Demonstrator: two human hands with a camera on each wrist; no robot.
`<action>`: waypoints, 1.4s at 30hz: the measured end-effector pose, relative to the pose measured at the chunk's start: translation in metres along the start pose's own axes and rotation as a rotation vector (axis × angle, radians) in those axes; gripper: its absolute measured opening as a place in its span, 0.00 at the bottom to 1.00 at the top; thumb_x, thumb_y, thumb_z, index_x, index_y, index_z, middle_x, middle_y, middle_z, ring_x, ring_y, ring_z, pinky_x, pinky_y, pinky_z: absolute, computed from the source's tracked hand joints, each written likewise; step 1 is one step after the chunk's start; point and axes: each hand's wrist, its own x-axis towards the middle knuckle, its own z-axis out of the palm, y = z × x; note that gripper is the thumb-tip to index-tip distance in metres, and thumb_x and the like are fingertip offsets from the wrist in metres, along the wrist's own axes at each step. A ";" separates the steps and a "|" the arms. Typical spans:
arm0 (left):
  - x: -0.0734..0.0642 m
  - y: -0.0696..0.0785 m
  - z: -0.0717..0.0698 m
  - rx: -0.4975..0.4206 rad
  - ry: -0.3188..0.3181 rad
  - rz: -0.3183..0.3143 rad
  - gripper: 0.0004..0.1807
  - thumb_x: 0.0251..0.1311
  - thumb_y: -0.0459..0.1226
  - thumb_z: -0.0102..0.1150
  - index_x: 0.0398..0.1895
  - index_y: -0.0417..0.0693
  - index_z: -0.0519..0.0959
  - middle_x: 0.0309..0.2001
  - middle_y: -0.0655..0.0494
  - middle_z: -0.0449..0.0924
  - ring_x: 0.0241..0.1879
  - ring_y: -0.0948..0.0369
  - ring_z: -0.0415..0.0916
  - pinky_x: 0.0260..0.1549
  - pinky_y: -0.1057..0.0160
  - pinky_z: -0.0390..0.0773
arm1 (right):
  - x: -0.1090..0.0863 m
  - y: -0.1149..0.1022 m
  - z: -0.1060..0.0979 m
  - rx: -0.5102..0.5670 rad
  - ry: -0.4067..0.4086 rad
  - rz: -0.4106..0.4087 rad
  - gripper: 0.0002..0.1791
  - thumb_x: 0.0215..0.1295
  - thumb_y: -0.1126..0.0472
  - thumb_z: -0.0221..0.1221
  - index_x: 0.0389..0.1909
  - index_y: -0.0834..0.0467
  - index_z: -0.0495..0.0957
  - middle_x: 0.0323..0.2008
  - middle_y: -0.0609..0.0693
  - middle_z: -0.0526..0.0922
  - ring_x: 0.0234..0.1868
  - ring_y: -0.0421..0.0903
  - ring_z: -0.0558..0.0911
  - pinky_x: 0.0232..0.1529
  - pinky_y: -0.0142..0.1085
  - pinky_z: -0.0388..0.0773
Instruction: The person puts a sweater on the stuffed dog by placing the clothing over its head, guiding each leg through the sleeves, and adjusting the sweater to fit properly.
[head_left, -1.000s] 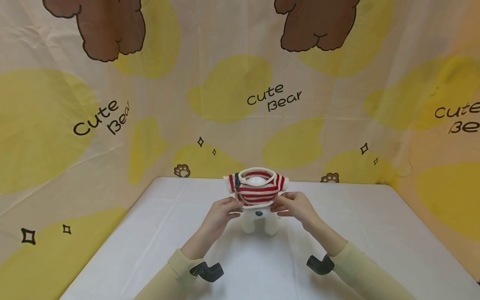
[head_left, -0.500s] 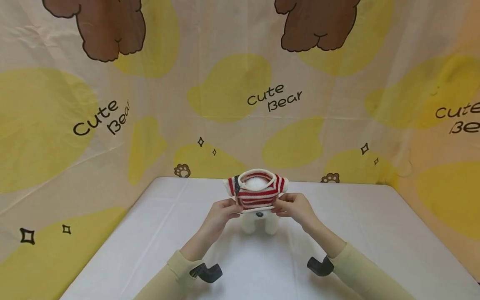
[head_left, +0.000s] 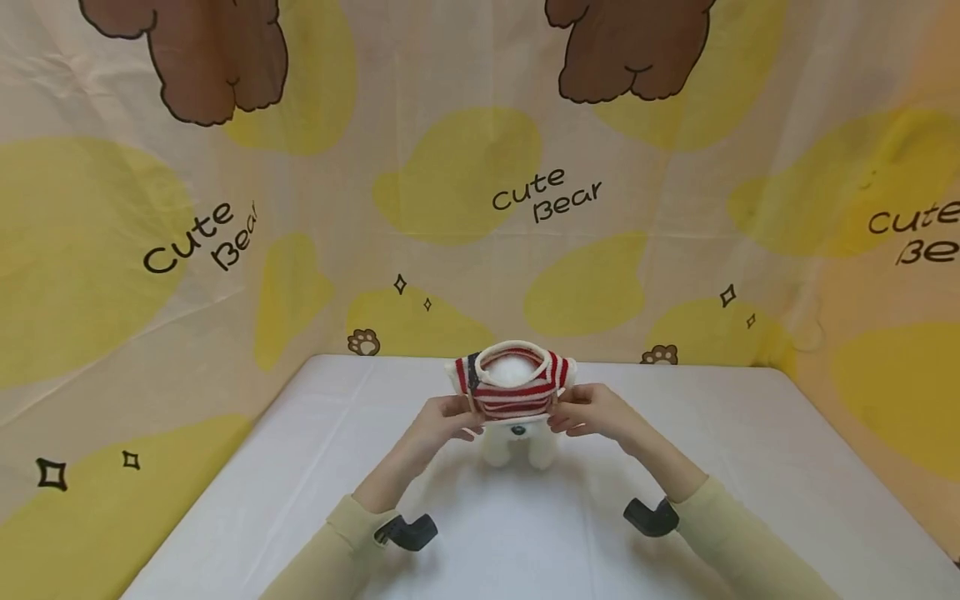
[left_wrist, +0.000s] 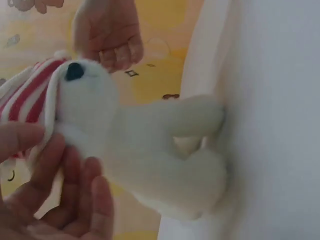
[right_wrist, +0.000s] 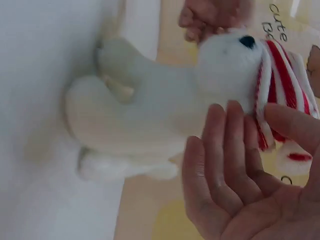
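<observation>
A white plush toy (head_left: 542, 452) with a dark nose (left_wrist: 75, 71) stands upright on the table. A small red-and-white striped knit sweater (head_left: 517, 402) covers the upper part of its head, and white plush shows inside the neck opening. On the left, my left hand (head_left: 447, 421) pinches the sweater's hem between thumb and index finger; its other fingers are loosely bent beside the toy's head. My right hand (head_left: 595, 413) pinches the opposite side of the hem in the same way. The toy's eyes are hidden under the knit.
The table (head_left: 300, 467) has a white cover. Behind and beside it hangs a printed cloth (head_left: 435, 183) with bears and lettering. A black curved piece (head_left: 408, 531) sits at the left wrist, and another black piece (head_left: 651, 517) at the right.
The sweater has come down slightly, and more of the white head shows in its neck opening. Both hands keep their pinch on the hem; the wrists have spread slightly outward.
</observation>
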 end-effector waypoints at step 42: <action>0.026 0.030 -0.027 -0.344 0.316 -0.009 0.19 0.68 0.45 0.50 0.48 0.37 0.74 0.35 0.57 0.79 0.35 0.62 0.74 0.36 0.67 0.74 | 0.021 -0.006 -0.024 0.259 0.148 0.044 0.35 0.72 0.44 0.44 0.65 0.69 0.60 0.59 0.63 0.72 0.54 0.48 0.76 0.62 0.44 0.70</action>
